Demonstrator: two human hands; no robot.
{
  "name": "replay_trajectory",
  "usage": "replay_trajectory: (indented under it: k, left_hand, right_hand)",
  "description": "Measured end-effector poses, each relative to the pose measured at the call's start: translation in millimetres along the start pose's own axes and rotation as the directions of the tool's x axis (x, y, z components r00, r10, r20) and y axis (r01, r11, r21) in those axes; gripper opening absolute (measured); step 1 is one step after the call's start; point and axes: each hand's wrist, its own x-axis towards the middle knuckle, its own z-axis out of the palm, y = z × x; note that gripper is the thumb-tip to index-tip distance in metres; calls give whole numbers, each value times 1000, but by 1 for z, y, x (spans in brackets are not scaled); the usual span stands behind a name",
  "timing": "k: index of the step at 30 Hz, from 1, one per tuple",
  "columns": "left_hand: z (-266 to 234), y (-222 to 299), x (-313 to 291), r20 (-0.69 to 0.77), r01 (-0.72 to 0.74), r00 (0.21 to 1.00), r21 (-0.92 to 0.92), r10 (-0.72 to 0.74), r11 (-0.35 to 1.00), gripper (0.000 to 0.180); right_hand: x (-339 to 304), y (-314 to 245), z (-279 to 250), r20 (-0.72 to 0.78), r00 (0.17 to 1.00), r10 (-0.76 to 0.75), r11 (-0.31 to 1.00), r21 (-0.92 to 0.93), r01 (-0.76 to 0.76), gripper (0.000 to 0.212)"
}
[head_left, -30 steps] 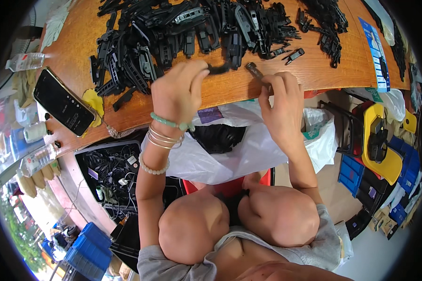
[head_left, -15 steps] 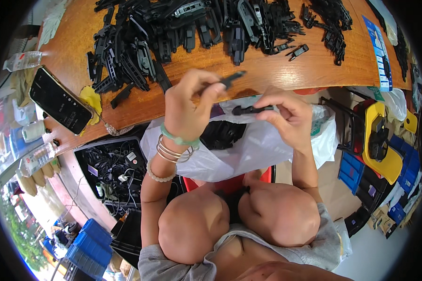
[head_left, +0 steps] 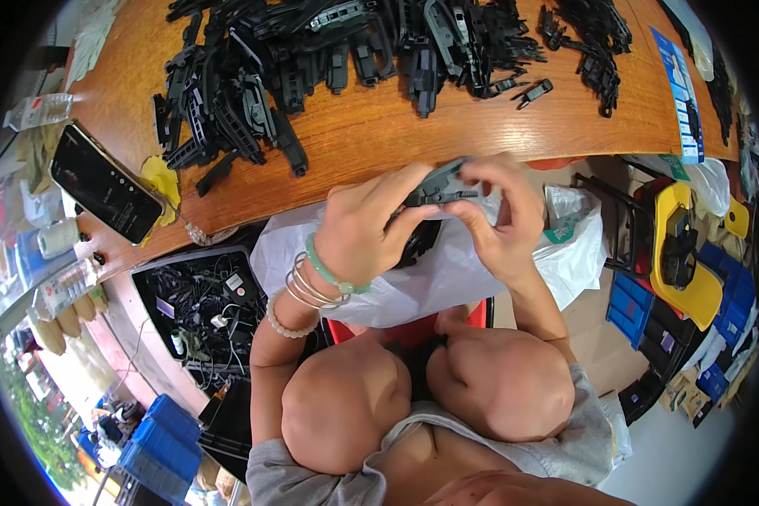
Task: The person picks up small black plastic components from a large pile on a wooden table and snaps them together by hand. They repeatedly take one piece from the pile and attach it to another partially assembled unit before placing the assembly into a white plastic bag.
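Above the bag's mouth, my left hand (head_left: 367, 219) grips a dark plastic part (head_left: 437, 187) between thumb and fingers. My right hand (head_left: 506, 219) meets it from the other side, thumb and fingertips closed on the part's right end. Its upper fingers are smeared by motion. Whether one piece or two joined pieces sit between the hands, I cannot make out. Under my hands a white plastic bag (head_left: 447, 291) hangs over my knees, with black parts (head_left: 415, 244) inside, partly hidden by my left hand.
A heap of black plastic parts (head_left: 253, 93) covers the far side of the wooden table (head_left: 354, 152). A phone (head_left: 105, 181) lies at the table's left. Below it stands a black crate (head_left: 198, 304) of cables and small items. A yellow chair (head_left: 687, 261) stands at right.
My hands have come together. Each held a separate dark part before; now both close on dark plastic in the middle. My left hand moved slightly down and right.
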Motion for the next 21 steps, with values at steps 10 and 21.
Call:
replay_trajectory:
  k: [10,21]
  left_hand:
    - [-7,6,5,139,-36,990,33,31,999,29]
    - [-28,-20,36,104,-170,982,151,155,974,21]
  right_hand:
    - [0,2,-12,152,985,-81,990,-106,98,30]
    - [-1,-1,-19,424,878,221,962,53,-268,24]
